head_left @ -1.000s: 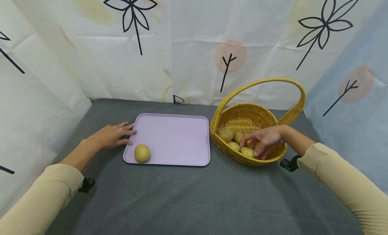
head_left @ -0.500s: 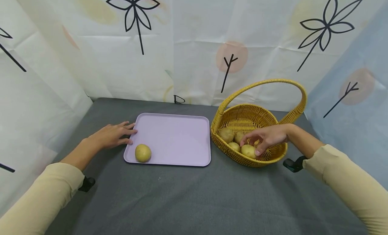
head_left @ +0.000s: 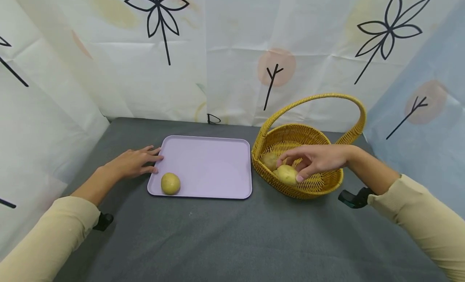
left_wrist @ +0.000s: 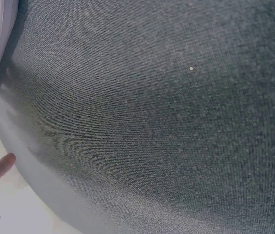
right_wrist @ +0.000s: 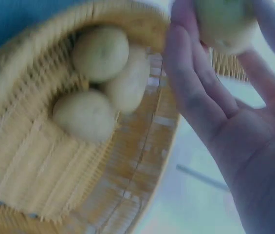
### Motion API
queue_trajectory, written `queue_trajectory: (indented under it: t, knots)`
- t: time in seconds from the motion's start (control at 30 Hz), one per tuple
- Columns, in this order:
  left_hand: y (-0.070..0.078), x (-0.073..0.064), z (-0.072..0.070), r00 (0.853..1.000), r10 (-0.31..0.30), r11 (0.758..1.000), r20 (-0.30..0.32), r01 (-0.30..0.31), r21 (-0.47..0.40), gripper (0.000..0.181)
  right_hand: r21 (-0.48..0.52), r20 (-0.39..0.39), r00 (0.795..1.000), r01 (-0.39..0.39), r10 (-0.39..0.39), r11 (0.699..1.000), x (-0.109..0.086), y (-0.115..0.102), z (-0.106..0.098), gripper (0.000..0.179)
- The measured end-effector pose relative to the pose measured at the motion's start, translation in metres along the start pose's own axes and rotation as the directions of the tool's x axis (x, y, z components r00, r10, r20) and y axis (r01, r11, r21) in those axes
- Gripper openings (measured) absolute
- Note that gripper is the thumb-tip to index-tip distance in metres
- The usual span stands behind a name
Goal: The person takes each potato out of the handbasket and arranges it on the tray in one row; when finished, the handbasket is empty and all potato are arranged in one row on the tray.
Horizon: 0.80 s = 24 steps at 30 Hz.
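My right hand (head_left: 319, 157) pinches a yellow potato (head_left: 287, 175) between thumb and fingers, over the front left of the woven basket (head_left: 296, 133). Beneath it, the right wrist view shows three more potatoes (right_wrist: 100, 53) lying together in the basket, apart from the held potato (right_wrist: 225, 27). At the left edge of the pale purple tray (head_left: 210, 165), my left hand (head_left: 134, 163) rests with fingers extended, their tips touching the rim. A single potato (head_left: 170, 184) sits in the tray's near left corner. In the left wrist view only a few fingers (left_wrist: 1, 168) show.
The basket's tall arched handle (head_left: 319, 96) rises over it, and my right hand is on its near side. A grey cloth (head_left: 218, 233) covers the table. Patterned white curtains (head_left: 232, 72) stand behind and at the sides.
My right hand has lifted a potato from among the others in the basket and moved it slightly up and left. The left hand and the tray have stayed in place.
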<state>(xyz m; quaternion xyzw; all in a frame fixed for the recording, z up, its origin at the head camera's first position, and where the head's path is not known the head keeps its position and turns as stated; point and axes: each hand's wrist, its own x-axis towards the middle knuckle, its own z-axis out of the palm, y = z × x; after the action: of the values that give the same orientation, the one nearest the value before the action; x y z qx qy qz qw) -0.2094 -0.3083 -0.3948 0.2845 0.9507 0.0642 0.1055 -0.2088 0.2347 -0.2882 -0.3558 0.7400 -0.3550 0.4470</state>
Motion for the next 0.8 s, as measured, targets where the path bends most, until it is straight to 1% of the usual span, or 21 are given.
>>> queue_trajectory:
  t: [0.1, 0.23, 0.47, 0.67, 0.8]
  knots:
    - [0.0, -0.001, 0.0, 1.0, 0.006, 1.0, -0.006, -0.006, -0.003, 0.057, -0.006, -0.051, 0.997, 0.061, -0.061, 0.998, 0.012, -0.006, 0.01, 0.055]
    - [0.0, -0.001, -0.001, 1.0, 0.009, 1.0, -0.008, -0.009, -0.012, 0.056, -0.023, -0.111, 0.985, 0.127, -0.128, 0.992, 0.033, -0.012, 0.023, 0.055]
    - [0.0, 0.0, -0.001, 1.0, 0.001, 1.0, 0.006, -0.001, 0.015, 0.056, -0.016, -0.212, 0.955, 0.207, -0.206, 0.978, 0.077, -0.019, 0.041, 0.052]
    - [-0.001, 0.001, -0.001, 1.0, 0.004, 1.0, 0.007, -0.004, 0.013, 0.056, -0.022, -0.29, 0.928, 0.239, -0.235, 0.971, 0.119, -0.022, 0.057, 0.05]
    - [0.0, 0.001, -0.001, 1.0, 0.003, 1.0, 0.01, -0.003, 0.009, 0.056, -0.059, -0.325, 0.918, 0.22, -0.227, 0.974, 0.144, -0.02, 0.066, 0.05]
